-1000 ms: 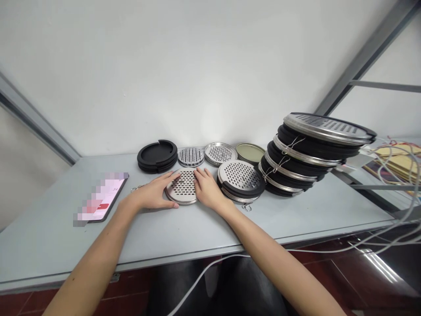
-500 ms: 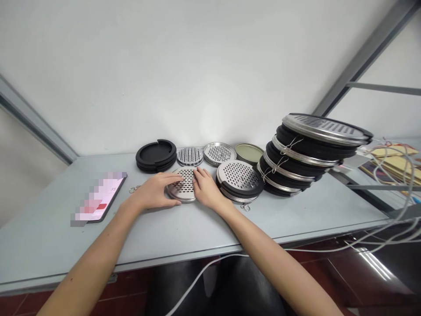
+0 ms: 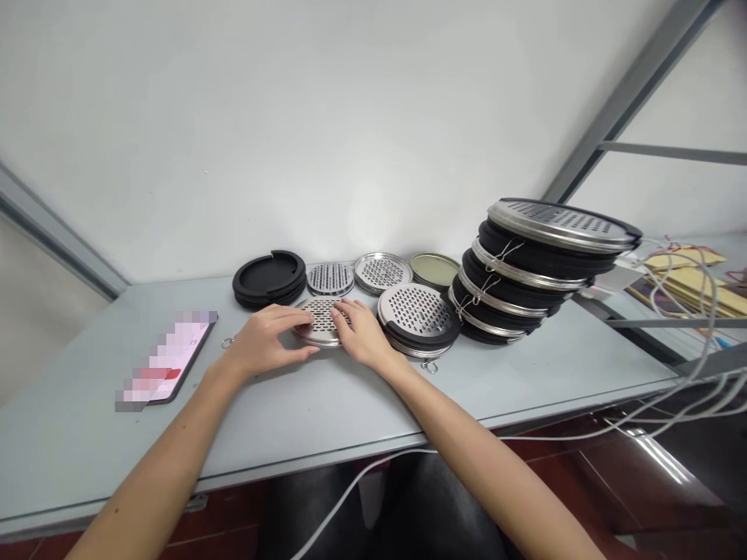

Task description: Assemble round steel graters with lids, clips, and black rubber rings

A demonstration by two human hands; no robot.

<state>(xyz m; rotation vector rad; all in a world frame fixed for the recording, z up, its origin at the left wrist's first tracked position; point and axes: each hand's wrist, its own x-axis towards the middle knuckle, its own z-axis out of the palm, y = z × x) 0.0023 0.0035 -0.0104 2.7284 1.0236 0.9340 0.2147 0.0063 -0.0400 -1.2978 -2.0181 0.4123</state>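
Observation:
A round metal grater plate [image 3: 322,320] with rows of slots lies on the grey table between my hands. My left hand [image 3: 265,341] curves around its left side, fingers on top and thumb along the front rim. My right hand [image 3: 362,334] covers its right side, fingertips on the slotted face. Just to the right, another grater plate [image 3: 417,309] sits partly inside a black ring on a small stack. A small metal wire loop [image 3: 228,342] shows left of my left hand; another wire loop [image 3: 430,365] lies in front of that stack.
Black round holders [image 3: 269,276] stand at the back left, beside more grater discs [image 3: 382,272] and an olive-green lid [image 3: 435,268]. A tall leaning stack [image 3: 525,272] rises on the right. A phone [image 3: 175,358] lies left; white cables [image 3: 700,350] hang at right.
The camera view has shifted slightly. My right fingers have crept a little leftward over the grater plate; both hands remain on it.

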